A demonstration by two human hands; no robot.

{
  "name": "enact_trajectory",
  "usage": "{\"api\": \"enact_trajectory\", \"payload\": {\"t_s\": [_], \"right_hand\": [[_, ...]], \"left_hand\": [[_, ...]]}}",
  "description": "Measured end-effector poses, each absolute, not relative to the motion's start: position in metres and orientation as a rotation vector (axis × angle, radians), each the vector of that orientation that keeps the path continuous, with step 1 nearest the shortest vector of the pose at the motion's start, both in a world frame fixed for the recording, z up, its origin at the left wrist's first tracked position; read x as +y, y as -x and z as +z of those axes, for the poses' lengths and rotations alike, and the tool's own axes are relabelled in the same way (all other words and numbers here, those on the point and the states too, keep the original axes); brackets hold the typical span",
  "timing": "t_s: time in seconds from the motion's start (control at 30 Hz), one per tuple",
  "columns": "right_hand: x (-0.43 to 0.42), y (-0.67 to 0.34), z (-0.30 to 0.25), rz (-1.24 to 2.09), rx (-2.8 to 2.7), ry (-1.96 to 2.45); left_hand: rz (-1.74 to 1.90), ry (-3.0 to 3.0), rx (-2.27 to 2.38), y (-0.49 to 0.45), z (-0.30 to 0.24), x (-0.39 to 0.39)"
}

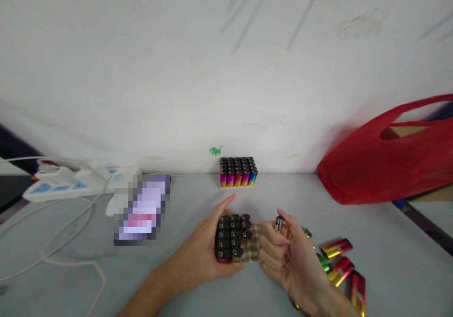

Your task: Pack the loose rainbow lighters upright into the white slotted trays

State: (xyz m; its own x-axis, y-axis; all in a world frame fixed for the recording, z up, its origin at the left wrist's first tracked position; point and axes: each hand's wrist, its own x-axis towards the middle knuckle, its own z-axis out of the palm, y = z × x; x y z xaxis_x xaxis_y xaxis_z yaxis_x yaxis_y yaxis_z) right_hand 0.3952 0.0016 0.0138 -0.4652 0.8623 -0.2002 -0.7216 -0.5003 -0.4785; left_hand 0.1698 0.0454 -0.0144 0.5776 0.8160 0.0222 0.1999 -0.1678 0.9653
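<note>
My left hand (203,248) is wrapped round the left side of a clear, celled tray (254,246) of lighters, its thumb pointing up. Black-topped lighters (223,235) stand upright in the tray's left columns, while cells on the right hold none. Pinched between the thumb and fingers of my right hand (288,255) is a single lighter (279,222), mostly hidden, with its top showing. That hand is closed and beside the tray's right edge. Loose shiny red and gold lighters (341,270) lie to its right, with some green ones (323,262) partly behind the wrist.
A full block of colourful lighters (238,178) stands against the wall (177,95). On the left lie a phone (145,208), a white power strip (85,182) and looping white cables (46,251). A red bag (385,161) sits at the back right of the grey table (141,274).
</note>
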Motion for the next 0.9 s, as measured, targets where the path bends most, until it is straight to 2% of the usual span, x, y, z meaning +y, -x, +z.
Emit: {"api": "enact_trajectory", "payload": {"t_s": [0.47,0.9], "right_hand": [[0.000,-0.393,0.009,1.973,-0.463,0.575],[-0.003,-0.397,0.015,1.307,-1.091,0.931]], "left_hand": [[0.660,-1.723,0.859,-0.169,-0.008,0.046],[0.640,-1.714,0.907,-0.168,-0.004,0.044]]}}
